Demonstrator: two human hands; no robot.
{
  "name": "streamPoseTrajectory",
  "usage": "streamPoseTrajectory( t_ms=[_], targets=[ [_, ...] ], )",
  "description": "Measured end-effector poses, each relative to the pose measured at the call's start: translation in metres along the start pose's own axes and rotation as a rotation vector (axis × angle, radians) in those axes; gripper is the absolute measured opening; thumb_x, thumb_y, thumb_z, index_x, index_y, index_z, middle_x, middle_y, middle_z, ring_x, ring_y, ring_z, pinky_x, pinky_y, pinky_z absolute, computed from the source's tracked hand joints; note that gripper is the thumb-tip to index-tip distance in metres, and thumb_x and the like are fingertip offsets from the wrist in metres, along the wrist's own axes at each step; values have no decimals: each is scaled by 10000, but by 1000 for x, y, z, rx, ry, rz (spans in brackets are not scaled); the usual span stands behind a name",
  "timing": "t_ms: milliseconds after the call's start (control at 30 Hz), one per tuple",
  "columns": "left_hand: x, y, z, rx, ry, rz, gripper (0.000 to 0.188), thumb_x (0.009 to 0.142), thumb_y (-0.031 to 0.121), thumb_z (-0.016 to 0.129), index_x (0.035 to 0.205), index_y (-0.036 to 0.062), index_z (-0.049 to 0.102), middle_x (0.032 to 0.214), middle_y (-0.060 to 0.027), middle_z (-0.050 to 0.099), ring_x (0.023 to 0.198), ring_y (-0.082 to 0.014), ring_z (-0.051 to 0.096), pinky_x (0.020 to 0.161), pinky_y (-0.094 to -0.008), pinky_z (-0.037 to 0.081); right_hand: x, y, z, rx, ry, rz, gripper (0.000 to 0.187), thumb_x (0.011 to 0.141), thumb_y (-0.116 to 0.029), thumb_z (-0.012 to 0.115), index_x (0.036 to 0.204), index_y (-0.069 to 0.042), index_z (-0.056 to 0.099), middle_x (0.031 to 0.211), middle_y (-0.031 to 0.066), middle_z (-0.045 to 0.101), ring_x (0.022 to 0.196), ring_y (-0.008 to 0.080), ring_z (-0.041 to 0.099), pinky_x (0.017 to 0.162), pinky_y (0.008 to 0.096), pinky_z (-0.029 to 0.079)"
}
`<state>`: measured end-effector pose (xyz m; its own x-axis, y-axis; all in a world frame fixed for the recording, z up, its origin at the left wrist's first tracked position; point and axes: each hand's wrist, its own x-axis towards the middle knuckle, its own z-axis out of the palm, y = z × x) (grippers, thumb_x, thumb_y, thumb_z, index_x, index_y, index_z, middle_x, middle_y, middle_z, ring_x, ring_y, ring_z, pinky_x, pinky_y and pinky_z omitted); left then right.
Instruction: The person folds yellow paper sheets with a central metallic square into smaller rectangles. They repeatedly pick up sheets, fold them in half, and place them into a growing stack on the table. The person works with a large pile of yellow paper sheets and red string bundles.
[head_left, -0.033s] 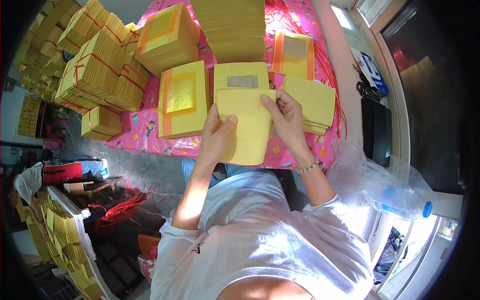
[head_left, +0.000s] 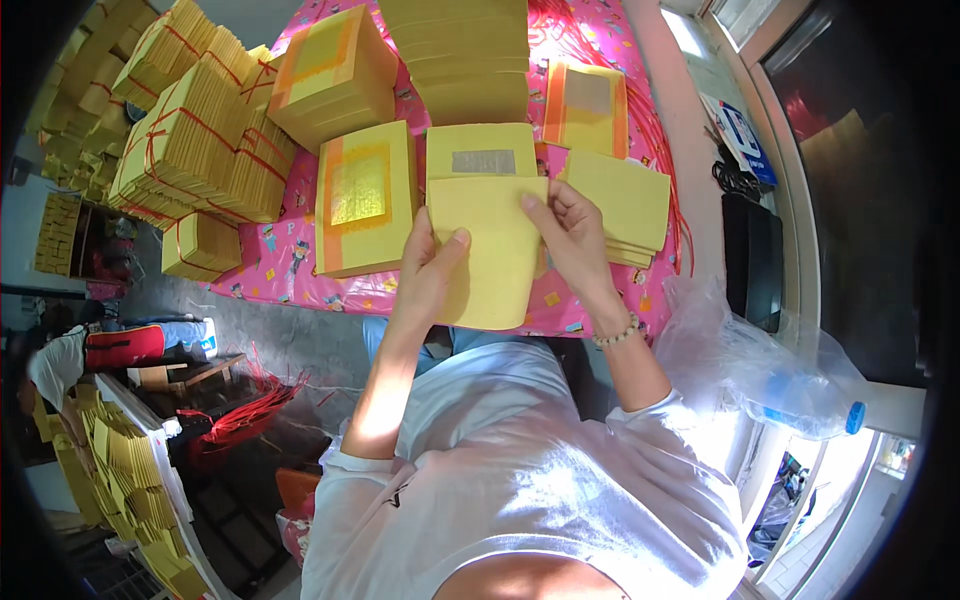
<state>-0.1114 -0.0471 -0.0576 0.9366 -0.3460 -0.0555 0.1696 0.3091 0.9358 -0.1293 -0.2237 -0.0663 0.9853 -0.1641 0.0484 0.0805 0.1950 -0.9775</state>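
My left hand (head_left: 430, 270) grips the left side of a yellow sheet of joss paper (head_left: 487, 250), its thumb lying on top. At the upper right corner of the same sheet, my right hand (head_left: 572, 228) pinches it between thumb and curled fingers. I cannot tell whether it is one sheet or a thin wad. Just beyond it lies a pile of joss paper with a silver patch (head_left: 483, 161), partly covered by the held sheet. Left of my hands stands a block with a gold patch (head_left: 361, 188). Plain yellow sheets (head_left: 622, 203) lie fanned beside my right hand.
A pink patterned cloth (head_left: 345, 290) covers the table. Tall yellow stacks (head_left: 460, 70) and red-tied bundles (head_left: 180, 140) stand at the back and left. Red strings (head_left: 655, 120) run along the right edge. A plastic bag with a bottle (head_left: 800, 395) sits right. A person (head_left: 60, 365) bends at far left.
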Motion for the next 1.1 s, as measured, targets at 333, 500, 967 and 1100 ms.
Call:
streamPoseTrajectory(
  t_ms=[333,500,967,1100],
  targets=[
    [10,-6,-12,52,-34,0,382,926,63,527,1292,10,432,1221,-84,565,1114,-146,541,943,-286,423,-13,-3,3,-6,-59,227,266,922,-179,619,1028,64,646,865,52,688,723,54,617,634,206,499],
    [16,-8,-14,82,-52,-4,404,929,81,540,1312,14,430,1223,-81,574,1110,-151,553,945,-286,430,-17,11,-3,-107,-107,189,272,919,-202,627,976,62,660,815,43,683,674,38,592,560,204,468],
    [40,-7,-17,91,34,-84,365,917,86,557,1265,3,478,1210,-90,592,1123,-166,551,958,-302,417,-5,-4,-3,-98,-132,453,328,902,-256,649,975,63,653,819,78,688,692,94,652,585,221,537],
    [58,-9,-22,59,1,-61,307,922,69,535,1215,-1,476,1133,-110,610,1035,-172,585,894,-310,454,1,-4,-8,-137,-183,414,337,899,-285,649,960,46,658,797,75,682,686,108,657,599,238,551]
  ],
)
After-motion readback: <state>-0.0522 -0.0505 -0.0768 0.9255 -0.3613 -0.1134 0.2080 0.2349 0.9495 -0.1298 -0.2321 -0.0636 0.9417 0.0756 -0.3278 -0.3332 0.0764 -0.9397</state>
